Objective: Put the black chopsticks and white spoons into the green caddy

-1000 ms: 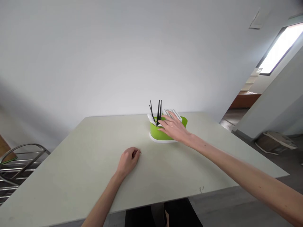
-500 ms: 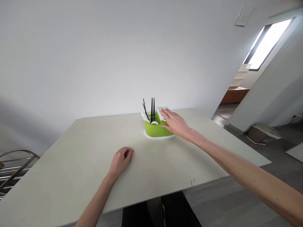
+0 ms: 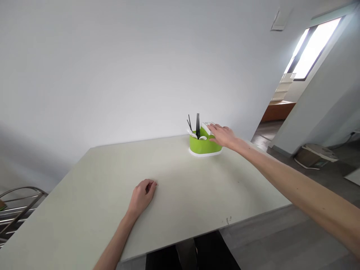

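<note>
Head view: right hand (image 3: 224,135) rests, seemingly, on the green caddy (image 3: 201,146).

A metal rack (image 3: 17,211) stands left, a bright window (image 3: 317,47) right.

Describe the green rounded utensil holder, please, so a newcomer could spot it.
Find the pale flat table against the white wall. Near its far edge, by the bare right hand, stands the green rounded utensil holder. Its green body on a white base sets it apart from the black chopsticks and white spoons inside.
</note>
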Available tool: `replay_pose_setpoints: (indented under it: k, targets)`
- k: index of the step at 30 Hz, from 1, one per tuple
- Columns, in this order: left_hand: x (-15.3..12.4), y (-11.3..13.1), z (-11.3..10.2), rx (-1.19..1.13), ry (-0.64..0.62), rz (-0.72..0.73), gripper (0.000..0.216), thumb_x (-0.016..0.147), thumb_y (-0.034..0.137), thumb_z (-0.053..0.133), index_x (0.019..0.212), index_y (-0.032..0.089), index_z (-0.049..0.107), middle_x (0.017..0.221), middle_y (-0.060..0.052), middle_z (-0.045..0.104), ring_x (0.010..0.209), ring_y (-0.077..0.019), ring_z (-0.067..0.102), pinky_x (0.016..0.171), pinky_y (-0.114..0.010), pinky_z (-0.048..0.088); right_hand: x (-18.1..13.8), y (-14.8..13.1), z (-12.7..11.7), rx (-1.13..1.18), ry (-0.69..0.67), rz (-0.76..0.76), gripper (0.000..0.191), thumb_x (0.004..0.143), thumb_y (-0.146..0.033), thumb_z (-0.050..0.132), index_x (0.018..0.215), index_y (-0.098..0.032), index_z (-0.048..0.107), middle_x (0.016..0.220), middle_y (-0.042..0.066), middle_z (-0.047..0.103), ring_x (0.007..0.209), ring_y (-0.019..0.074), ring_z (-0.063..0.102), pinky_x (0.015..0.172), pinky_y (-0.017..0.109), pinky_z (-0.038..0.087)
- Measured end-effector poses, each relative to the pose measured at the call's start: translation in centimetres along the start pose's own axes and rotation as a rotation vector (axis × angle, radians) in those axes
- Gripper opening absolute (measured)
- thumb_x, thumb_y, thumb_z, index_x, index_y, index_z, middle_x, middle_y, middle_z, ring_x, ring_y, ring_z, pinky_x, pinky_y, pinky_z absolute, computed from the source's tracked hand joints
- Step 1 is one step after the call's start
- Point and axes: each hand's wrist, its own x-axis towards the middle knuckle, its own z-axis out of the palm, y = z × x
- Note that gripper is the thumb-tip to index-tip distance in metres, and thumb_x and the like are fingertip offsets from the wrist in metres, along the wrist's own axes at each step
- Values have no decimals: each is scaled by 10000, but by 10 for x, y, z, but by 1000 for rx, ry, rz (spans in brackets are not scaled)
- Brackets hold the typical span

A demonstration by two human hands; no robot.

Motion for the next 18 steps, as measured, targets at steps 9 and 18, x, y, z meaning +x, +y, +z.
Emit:
replay_pose_setpoints:
  k: [9,18]
  targets:
    - [0,3,-1,-40,-2,-41,411,977,532,458,896,222,715,784,-28,697,700,-190,581,693,-318,466,-9,26,5,16,75,78,629,949,-244,530,1556,-150,392,1613,209,472,1503,389,402,1147,619,396]
    - [3,-6,0,72,94,25,408,980,507,454,923,201,719,1010,-113,756,960,-261,660,906,-412,519,-129,-67,74,289,289,28,591,1040,-297,376,1593,-90,359,1694,195,346,1582,318,302,1239,525,356]
